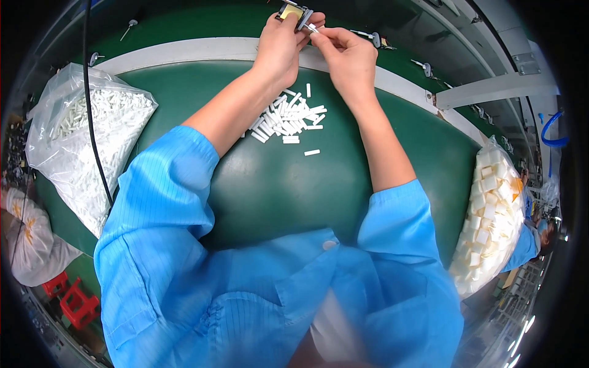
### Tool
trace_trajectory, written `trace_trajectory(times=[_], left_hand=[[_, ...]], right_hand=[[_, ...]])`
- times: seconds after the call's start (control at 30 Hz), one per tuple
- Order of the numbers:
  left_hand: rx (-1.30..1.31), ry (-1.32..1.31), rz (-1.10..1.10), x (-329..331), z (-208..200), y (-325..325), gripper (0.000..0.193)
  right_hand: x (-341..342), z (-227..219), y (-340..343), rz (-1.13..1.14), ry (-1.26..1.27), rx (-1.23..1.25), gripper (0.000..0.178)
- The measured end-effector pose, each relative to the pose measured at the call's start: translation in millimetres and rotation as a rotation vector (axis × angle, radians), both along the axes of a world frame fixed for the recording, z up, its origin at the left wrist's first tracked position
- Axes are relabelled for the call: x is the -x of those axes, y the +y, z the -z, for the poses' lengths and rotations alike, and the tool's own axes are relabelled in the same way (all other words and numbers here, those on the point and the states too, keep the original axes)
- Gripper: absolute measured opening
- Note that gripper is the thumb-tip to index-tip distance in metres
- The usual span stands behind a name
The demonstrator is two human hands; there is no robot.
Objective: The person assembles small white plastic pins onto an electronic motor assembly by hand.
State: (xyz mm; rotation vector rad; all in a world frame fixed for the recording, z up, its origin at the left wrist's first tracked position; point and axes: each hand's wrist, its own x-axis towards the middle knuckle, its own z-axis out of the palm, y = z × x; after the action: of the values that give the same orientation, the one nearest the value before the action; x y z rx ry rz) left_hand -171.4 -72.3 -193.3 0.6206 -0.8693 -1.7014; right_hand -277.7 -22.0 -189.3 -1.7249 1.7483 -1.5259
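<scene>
At the far edge of the table my left hand (279, 49) is closed round a small dark-framed part with a yellow face (291, 12). A thin pale piece sticks out of this part toward the right. My right hand (351, 58) pinches a short white tube (313, 29) between thumb and fingertips, close against the part. Whether the tube is on the protruding piece or just beside it, I cannot tell. Below my hands lies a loose pile of short white tubes (288, 116), with one tube (312, 153) lying apart, nearer to me.
To the left slumps a clear bag (110, 144) full of white tubes, with a black cable (92, 122) hanging before it. A bag of cream blocks (488, 214) stands right. Beyond the white rail (184, 52), several small parts (423, 69) rest on a green surface. Red stools (80, 303) stand lower left.
</scene>
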Motion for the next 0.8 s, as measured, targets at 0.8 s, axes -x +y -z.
trace_trajectory(times=[0.8], left_hand=[[0.889,-1.573,-0.081,-53.9,0.0,-114.0,0.034]], right_hand=[[-7.7,-41.3,29.8,-0.291,0.658,-0.624,0.014]])
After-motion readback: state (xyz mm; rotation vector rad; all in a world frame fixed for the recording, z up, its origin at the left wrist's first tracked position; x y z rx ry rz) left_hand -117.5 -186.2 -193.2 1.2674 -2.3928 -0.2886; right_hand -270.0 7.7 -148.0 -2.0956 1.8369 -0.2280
